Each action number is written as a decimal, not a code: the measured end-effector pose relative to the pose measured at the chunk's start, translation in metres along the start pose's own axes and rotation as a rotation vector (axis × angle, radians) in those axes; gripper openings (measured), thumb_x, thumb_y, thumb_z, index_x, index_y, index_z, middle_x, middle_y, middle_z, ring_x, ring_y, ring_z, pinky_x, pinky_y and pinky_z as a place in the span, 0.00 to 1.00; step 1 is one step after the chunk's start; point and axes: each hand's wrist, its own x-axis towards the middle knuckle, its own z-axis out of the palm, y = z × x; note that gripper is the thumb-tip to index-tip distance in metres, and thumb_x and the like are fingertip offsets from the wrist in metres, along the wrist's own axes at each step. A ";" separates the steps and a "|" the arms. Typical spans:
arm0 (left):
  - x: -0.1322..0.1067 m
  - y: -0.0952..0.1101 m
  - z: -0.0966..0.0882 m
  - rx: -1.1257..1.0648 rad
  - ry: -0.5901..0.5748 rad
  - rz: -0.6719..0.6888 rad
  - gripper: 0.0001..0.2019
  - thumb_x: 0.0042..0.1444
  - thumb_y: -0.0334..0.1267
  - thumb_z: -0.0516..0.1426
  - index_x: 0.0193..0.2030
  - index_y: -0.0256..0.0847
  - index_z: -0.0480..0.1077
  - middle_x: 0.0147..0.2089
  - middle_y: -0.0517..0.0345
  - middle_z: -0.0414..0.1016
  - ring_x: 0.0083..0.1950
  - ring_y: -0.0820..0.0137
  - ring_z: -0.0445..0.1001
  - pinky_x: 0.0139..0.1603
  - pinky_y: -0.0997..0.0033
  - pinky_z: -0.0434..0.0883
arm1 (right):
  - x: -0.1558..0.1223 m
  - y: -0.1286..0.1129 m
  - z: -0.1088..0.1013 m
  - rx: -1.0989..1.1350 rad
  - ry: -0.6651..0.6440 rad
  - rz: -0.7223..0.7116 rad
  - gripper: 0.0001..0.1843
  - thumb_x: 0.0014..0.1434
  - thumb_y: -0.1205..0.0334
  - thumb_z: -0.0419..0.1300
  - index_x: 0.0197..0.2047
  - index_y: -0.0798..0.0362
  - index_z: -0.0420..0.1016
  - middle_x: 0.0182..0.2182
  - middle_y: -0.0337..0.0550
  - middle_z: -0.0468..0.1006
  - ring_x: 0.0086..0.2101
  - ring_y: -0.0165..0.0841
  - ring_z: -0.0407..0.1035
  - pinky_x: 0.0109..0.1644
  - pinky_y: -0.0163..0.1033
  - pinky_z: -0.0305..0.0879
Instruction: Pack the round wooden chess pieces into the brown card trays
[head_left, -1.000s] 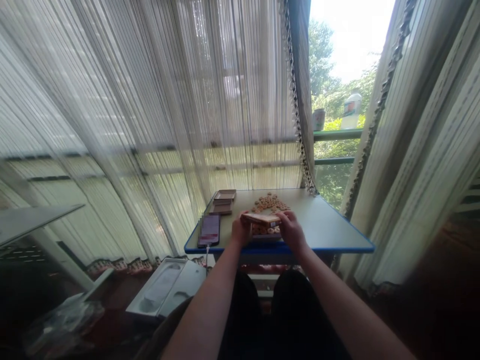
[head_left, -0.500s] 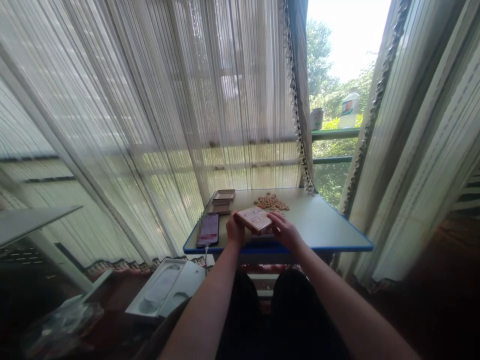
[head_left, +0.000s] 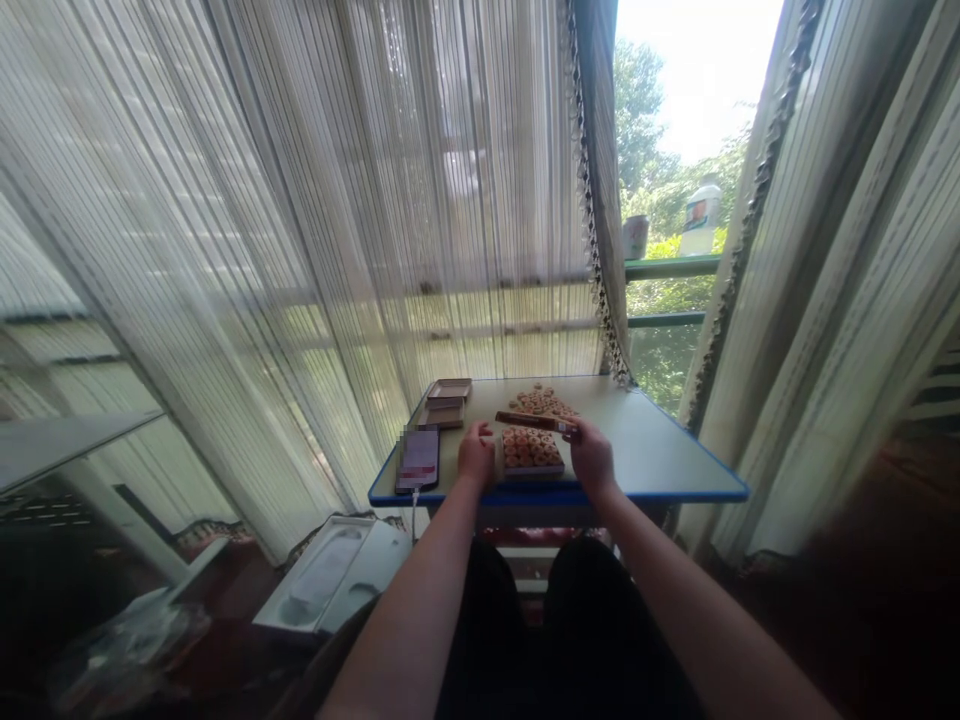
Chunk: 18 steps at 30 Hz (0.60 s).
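**At the near edge of the pale, blue-rimmed worktop [head_left: 660,455], a thin brown rectangular lid [head_left: 529,421] is held above a square box packed with round wooden pieces [head_left: 532,455]**

In the head view, the right hand [head_left: 594,455] has its fingers closed on the right end of the lid, which is seen almost edge-on, tilted slightly down to the right. The lid hangs over the far side of the box, apart from the pieces. The box sits close to the worktop's near edge, its top uncovered and its pieces in rows.

The left hand [head_left: 478,455] is just beside the box's left side, its fingers loosely bent with a modest gap; whether it touches the box I cannot tell.

Beyond the lid, toward the far edge, lies a loose heap of small round tan wooden pieces [head_left: 541,400], partly hidden by it. At the far left corner are two shallow brown rectangular trays [head_left: 448,391]. Near the near left corner lies a dark flat phone [head_left: 420,458] with a white cable [head_left: 415,510] running over the edge.
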 end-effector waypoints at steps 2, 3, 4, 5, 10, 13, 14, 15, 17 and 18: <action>-0.001 0.003 0.000 -0.022 -0.003 0.019 0.17 0.46 0.25 0.49 0.43 0.35 0.67 0.40 0.50 0.74 0.39 0.68 0.71 0.43 0.69 0.67 | -0.001 -0.001 -0.001 -0.006 0.046 0.019 0.16 0.54 0.66 0.47 0.43 0.53 0.72 0.39 0.49 0.76 0.40 0.39 0.70 0.46 0.48 0.66; -0.002 0.004 0.001 -0.045 -0.002 0.034 0.15 0.48 0.26 0.48 0.42 0.35 0.68 0.40 0.51 0.74 0.40 0.68 0.71 0.44 0.69 0.67 | -0.002 -0.002 -0.001 -0.017 0.063 0.019 0.17 0.54 0.67 0.47 0.43 0.53 0.71 0.40 0.48 0.76 0.41 0.39 0.69 0.46 0.48 0.66; -0.003 0.006 0.001 -0.075 0.000 0.051 0.13 0.51 0.28 0.47 0.42 0.36 0.67 0.40 0.51 0.73 0.41 0.68 0.71 0.44 0.69 0.67 | -0.003 -0.003 -0.001 -0.037 0.076 0.013 0.17 0.53 0.67 0.47 0.44 0.52 0.71 0.42 0.48 0.75 0.42 0.39 0.69 0.46 0.48 0.66; -0.004 0.007 0.001 -0.109 -0.004 0.070 0.13 0.53 0.31 0.47 0.44 0.36 0.67 0.41 0.51 0.73 0.41 0.68 0.71 0.44 0.69 0.67 | -0.004 -0.005 -0.001 -0.061 0.080 0.002 0.18 0.53 0.68 0.47 0.45 0.51 0.71 0.44 0.49 0.74 0.44 0.40 0.68 0.47 0.48 0.66; -0.009 0.009 0.000 -0.208 -0.135 0.144 0.35 0.46 0.47 0.58 0.59 0.37 0.55 0.51 0.45 0.67 0.43 0.66 0.70 0.39 0.70 0.68 | -0.012 -0.015 0.001 -0.174 -0.013 -0.094 0.21 0.54 0.71 0.45 0.48 0.48 0.70 0.55 0.45 0.65 0.50 0.42 0.64 0.49 0.50 0.66; -0.010 0.009 -0.001 -0.240 -0.179 0.110 0.40 0.41 0.47 0.62 0.61 0.37 0.53 0.54 0.42 0.65 0.49 0.62 0.67 0.43 0.68 0.67 | -0.014 -0.017 0.001 -0.209 -0.063 -0.120 0.22 0.54 0.72 0.44 0.48 0.48 0.69 0.57 0.45 0.62 0.51 0.43 0.64 0.49 0.51 0.66; -0.010 0.010 -0.002 -0.261 -0.194 0.094 0.40 0.42 0.46 0.62 0.61 0.37 0.53 0.55 0.42 0.65 0.51 0.61 0.66 0.44 0.67 0.67 | -0.015 -0.016 0.000 -0.223 -0.077 -0.120 0.23 0.54 0.73 0.44 0.49 0.48 0.68 0.58 0.45 0.62 0.51 0.43 0.64 0.48 0.51 0.66; -0.010 0.011 -0.002 -0.287 -0.214 0.084 0.38 0.43 0.45 0.61 0.61 0.37 0.54 0.56 0.42 0.65 0.53 0.60 0.65 0.46 0.66 0.67 | -0.015 -0.016 0.000 -0.232 -0.095 -0.124 0.23 0.54 0.73 0.44 0.50 0.48 0.68 0.58 0.46 0.61 0.51 0.44 0.64 0.48 0.51 0.66; -0.010 0.015 -0.003 -0.339 -0.254 0.083 0.33 0.46 0.41 0.59 0.59 0.37 0.57 0.56 0.44 0.65 0.55 0.61 0.64 0.50 0.66 0.66 | -0.016 -0.014 0.000 -0.234 -0.142 -0.156 0.24 0.53 0.74 0.45 0.50 0.48 0.67 0.58 0.47 0.62 0.51 0.43 0.64 0.48 0.49 0.66; -0.010 0.017 -0.003 -0.344 -0.244 0.082 0.29 0.47 0.39 0.57 0.58 0.38 0.59 0.55 0.46 0.66 0.55 0.62 0.65 0.50 0.66 0.66 | -0.016 -0.014 -0.001 -0.230 -0.168 -0.183 0.24 0.52 0.74 0.46 0.51 0.48 0.67 0.57 0.47 0.63 0.51 0.42 0.64 0.49 0.48 0.66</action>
